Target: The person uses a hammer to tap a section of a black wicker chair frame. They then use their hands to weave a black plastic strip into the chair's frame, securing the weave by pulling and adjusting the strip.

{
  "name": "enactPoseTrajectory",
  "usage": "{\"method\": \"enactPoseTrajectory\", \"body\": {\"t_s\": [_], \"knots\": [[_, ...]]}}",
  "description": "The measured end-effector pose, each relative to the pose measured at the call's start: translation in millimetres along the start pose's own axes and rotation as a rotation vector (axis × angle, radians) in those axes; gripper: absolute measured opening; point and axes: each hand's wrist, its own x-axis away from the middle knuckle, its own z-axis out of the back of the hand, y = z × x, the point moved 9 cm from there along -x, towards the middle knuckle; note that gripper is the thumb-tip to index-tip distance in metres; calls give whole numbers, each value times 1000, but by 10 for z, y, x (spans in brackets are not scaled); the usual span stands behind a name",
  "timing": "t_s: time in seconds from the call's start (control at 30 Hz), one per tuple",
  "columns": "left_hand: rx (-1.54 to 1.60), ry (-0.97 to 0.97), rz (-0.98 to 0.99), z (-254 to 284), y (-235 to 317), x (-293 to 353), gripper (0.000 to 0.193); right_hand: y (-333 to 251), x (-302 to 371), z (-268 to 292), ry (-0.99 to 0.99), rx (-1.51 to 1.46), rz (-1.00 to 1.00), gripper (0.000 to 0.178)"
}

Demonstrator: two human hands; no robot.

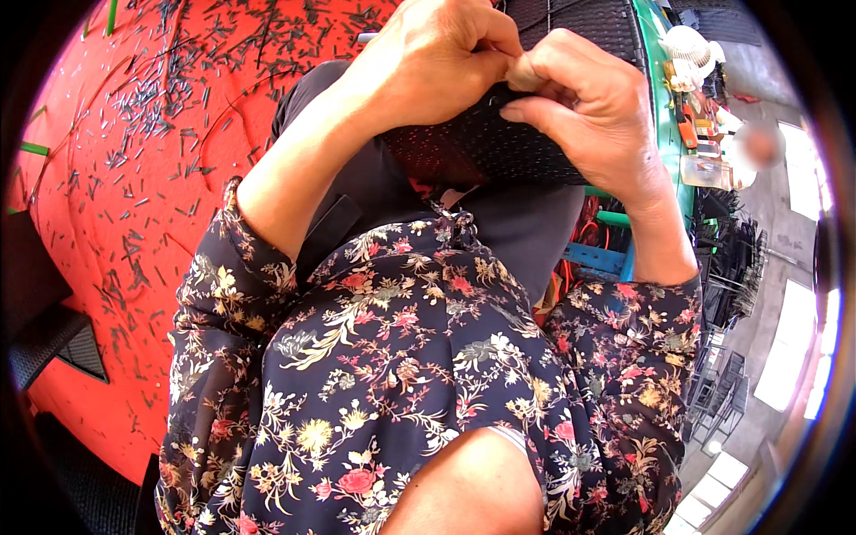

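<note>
My left hand (437, 67) and my right hand (593, 116) meet at the top centre, fingertips touching. Both are closed in a pinch; whatever sits between the fingers is hidden or too small to make out. A pale wrap or covering (523, 75) shows at the right fingertips. Right below the hands, a black woven panel (526, 147) with small holes lies over my lap. The pale grey end of a rod-like thing (366, 37) sticks out behind my left hand; I cannot tell whether the hand holds it.
Short black strips (169, 98) litter the red floor (107, 357) at left. A dark woven piece of furniture (45, 348) stands at the left edge. On the right are a green frame edge (660, 98), a white fan-like object (691, 53), a clear plastic box (704, 171) and a person (758, 147).
</note>
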Motion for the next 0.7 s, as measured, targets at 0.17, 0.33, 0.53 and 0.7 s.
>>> {"method": "enactPoseTrajectory", "body": {"t_s": [0.17, 0.33, 0.53, 0.7], "knots": [[54, -27, 30, -8, 7, 3, 7, 86, 60, -10, 146, 27, -104, 35], [64, -42, 77, -27, -30, 4, 7, 308, 77, -27, 90, -285, -142, 45], [242, -33, 93, -83, -107, 10, 5, -42, 74, -14, 238, 269, 160, 49], [172, -63, 134, -54, -41, 54, 3, 110, 87, -2, 117, 68, -25, 52]]}}
